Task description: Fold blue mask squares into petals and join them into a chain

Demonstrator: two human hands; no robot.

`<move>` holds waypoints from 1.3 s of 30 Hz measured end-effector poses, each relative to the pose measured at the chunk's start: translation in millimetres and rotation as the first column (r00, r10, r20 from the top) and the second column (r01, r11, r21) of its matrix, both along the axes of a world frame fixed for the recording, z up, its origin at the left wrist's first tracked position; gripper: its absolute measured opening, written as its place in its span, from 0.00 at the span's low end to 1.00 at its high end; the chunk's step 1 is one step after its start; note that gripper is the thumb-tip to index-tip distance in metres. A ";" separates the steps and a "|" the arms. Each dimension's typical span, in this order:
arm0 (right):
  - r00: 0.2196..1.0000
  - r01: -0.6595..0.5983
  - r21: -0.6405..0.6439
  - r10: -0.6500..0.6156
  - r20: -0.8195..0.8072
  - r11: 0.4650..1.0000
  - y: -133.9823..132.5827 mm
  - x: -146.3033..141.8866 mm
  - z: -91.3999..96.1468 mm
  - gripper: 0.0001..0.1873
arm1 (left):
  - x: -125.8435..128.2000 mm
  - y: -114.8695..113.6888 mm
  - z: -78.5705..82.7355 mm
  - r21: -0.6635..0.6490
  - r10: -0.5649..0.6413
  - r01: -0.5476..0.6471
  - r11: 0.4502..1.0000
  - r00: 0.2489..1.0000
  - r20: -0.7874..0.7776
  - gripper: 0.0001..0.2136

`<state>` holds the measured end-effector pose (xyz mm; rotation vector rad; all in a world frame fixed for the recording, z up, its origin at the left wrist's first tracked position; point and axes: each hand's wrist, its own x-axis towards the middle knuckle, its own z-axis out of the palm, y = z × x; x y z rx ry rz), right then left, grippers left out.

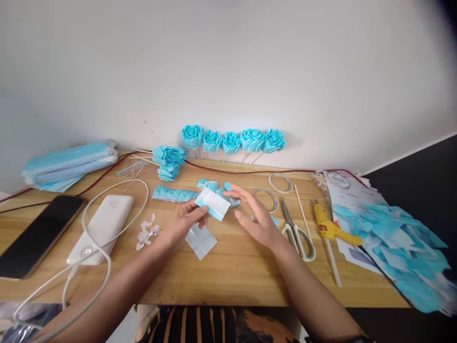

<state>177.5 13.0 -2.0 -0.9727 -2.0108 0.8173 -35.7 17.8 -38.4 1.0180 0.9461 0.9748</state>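
My left hand (194,215) pinches a folded piece of light blue and white sheet (214,204) above the middle of the table. To its right, my right hand (255,216) is open, its fingers spread and reaching toward the piece without gripping it. Below them a white creased square (201,241) lies flat on the wood. Behind my left hand runs a row of folded blue petals (173,194). More folded blue pieces (207,184) sit just beyond the held sheet, partly hidden by it and my fingers.
Blue flowers on sticks (231,142) lean along the wall. At right are scissors (297,233), tape rolls (280,183), a yellow glue gun (330,227) and a blue sheet pile (392,243). At left lie a phone (41,233), a cabled power bank (103,228), face masks (69,162) and white scraps (147,232).
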 end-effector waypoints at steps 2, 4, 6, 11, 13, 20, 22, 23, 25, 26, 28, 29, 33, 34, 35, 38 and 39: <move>0.997 -0.022 0.160 0.011 0.073 0.987 3.6 1.0 0.5 0.28 | -0.3 -0.6 0.2 -0.005 -0.015 0.015 1.000 1.000 0.014 0.14; 0.991 -0.067 0.292 0.030 0.131 0.954 5.7 -1.8 -2.6 0.25 | -0.3 -1.6 2.5 0.004 -0.043 0.043 0.999 0.999 0.012 0.14; 0.986 -0.102 0.370 0.044 0.163 0.923 6.3 -6.0 -7.8 0.20 | 0.0 -2.4 6.0 0.020 -0.079 0.079 0.997 0.997 -0.027 0.14; 0.987 -0.083 0.431 0.013 0.163 0.899 5.9 -10.7 -18.4 0.11 | 1.3 -2.2 13.0 0.046 -0.087 0.095 0.994 0.984 -0.155 0.15; 0.988 -0.073 0.433 0.004 0.157 0.899 6.3 -10.6 -19.7 0.10 | 2.0 -1.6 13.5 0.060 -0.081 0.093 0.994 0.981 -0.175 0.15; 0.990 -0.057 0.435 -0.004 0.139 0.899 7.0 -12.2 -18.5 0.09 | 3.2 -1.5 10.0 0.096 -0.055 0.077 0.992 0.976 -0.210 0.14; 0.990 -0.058 0.428 -0.003 0.142 0.902 6.8 -12.4 -18.4 0.08 | 3.0 -1.2 8.7 0.100 -0.027 0.049 0.994 0.977 -0.212 0.14; 0.990 -0.058 0.425 -0.003 0.143 0.903 6.8 -12.5 -18.4 0.07 | 2.9 -1.0 8.1 0.101 -0.014 0.036 0.994 0.977 -0.214 0.14; 0.990 -0.059 0.421 -0.002 0.143 0.905 7.0 -12.5 -18.7 0.07 | 2.7 -0.5 7.1 0.103 0.005 0.018 0.995 0.975 -0.224 0.14; 0.990 -0.060 0.420 -0.001 0.142 0.906 7.2 -12.6 -18.9 0.07 | 2.6 -0.2 6.7 0.105 0.012 0.012 0.994 0.973 -0.230 0.14; 0.990 -0.062 0.417 0.002 0.142 0.907 7.7 -12.7 -19.1 0.07 | 2.5 0.2 6.3 0.112 0.021 0.006 0.994 0.971 -0.239 0.14; 0.990 -0.063 0.416 0.003 0.143 0.907 7.8 -12.8 -19.1 0.07 | 2.5 0.3 6.4 0.116 0.024 0.004 0.993 0.971 -0.239 0.14; 0.990 -0.060 0.415 0.000 0.142 0.908 7.4 -12.4 -18.1 0.07 | 2.4 0.4 8.1 0.119 0.029 -0.001 0.993 0.972 -0.233 0.14; 0.991 -0.055 0.413 -0.001 0.134 0.909 7.1 -12.0 -17.5 0.08 | 2.2 0.5 9.0 0.118 0.031 -0.003 0.993 0.973 -0.231 0.14; 0.992 -0.048 0.411 -0.004 0.125 0.910 6.7 -11.7 -16.9 0.08 | 2.1 0.5 9.9 0.116 0.031 -0.005 0.993 0.973 -0.227 0.15; 0.993 -0.024 0.401 -0.023 0.112 0.916 5.8 -10.7 -15.5 0.13 | 1.7 0.4 12.2 0.109 0.023 -0.001 0.994 0.979 -0.203 0.15; 0.993 -0.023 0.401 -0.026 0.117 0.916 5.8 -10.6 -15.6 0.15 | 1.7 0.2 12.6 0.102 0.014 0.006 0.995 0.981 -0.194 0.15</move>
